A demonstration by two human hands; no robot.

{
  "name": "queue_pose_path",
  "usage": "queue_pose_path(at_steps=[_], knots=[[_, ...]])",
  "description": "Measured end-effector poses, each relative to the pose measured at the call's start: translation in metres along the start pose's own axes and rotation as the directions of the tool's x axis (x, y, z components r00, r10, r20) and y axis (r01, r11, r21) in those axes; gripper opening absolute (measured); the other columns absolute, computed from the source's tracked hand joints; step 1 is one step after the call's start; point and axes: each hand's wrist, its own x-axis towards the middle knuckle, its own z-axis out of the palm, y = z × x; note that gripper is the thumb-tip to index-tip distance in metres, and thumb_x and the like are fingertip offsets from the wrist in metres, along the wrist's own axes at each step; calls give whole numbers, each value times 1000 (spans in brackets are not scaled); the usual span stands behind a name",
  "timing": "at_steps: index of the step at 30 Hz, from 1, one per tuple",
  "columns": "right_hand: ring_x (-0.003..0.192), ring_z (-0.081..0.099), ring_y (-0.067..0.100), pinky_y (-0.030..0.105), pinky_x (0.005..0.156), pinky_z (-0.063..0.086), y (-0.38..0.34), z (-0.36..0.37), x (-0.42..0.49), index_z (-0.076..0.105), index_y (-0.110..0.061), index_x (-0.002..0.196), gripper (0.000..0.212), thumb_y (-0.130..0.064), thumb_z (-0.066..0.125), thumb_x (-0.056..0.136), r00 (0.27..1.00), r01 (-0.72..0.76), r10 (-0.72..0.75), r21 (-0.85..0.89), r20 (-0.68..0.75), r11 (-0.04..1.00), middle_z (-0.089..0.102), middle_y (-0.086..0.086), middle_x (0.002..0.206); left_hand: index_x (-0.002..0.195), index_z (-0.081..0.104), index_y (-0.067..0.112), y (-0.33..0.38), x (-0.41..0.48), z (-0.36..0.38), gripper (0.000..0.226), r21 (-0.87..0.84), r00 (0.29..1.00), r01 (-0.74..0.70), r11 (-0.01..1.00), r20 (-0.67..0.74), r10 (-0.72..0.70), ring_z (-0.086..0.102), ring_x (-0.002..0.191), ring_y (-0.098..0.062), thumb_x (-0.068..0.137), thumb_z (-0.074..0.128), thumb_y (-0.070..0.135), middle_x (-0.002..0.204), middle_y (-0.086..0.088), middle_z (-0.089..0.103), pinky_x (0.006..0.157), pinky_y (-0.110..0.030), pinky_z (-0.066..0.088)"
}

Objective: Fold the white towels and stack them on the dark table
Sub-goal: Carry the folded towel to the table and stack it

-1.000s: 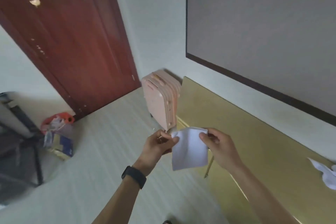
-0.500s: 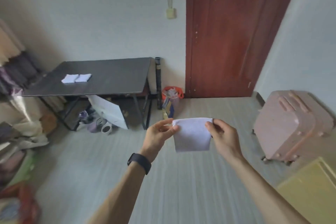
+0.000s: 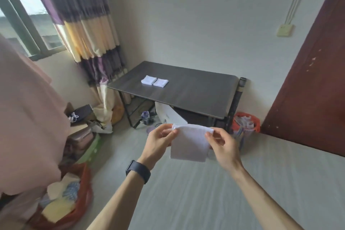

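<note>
A folded white towel (image 3: 189,144) hangs in the air in front of me, above the floor. My left hand (image 3: 158,142) pinches its top left corner and my right hand (image 3: 222,145) pinches its top right corner. Ahead stands the dark table (image 3: 196,95) against the wall. Two folded white towels lie side by side on its left part, one further left (image 3: 148,80) and one to its right (image 3: 161,82).
A striped curtain (image 3: 84,24) hangs left of the table. Clutter, bags and boxes (image 3: 87,117) sit on the floor at left, and a red bag (image 3: 71,207) is near my left side. An orange bin (image 3: 244,123) stands right of the table beside a dark red door (image 3: 313,89).
My view has swung left from the yellow surface and pink suitcase toward the dark table, which is now closer. Both hands keep holding the towel by its top corners.
</note>
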Motion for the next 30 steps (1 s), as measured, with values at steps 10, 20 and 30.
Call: queue_pose_path(at_steps=[10,20,30], knots=[[86,70,22,38,73,62,31,167,184,71,-18,101,9,-22,68,94,951,-174,129,142,282,974,73,0,91,104,69,23,-24,165,-120,12,52,962,85,995,-265,-68,70,87,-20,93,68,29,91,-8,73,80,-39,58],[79,60,10,14,67,42,86,321,313,61,-27,101,11,-34,53,100,980,15,24,-192,199,981,64,-12,94,98,57,35,-81,319,-201,5,210,902,188,959,-424,-84,49,56,0,99,53,37,76,7,59,52,-16,41],[78,57,6,9,65,40,123,432,446,55,-40,92,12,-33,51,101,974,-193,216,-252,67,948,63,-17,96,98,58,36,-142,500,-277,9,129,934,294,947,-247,-256,48,59,-8,98,52,42,73,2,55,55,-17,41]])
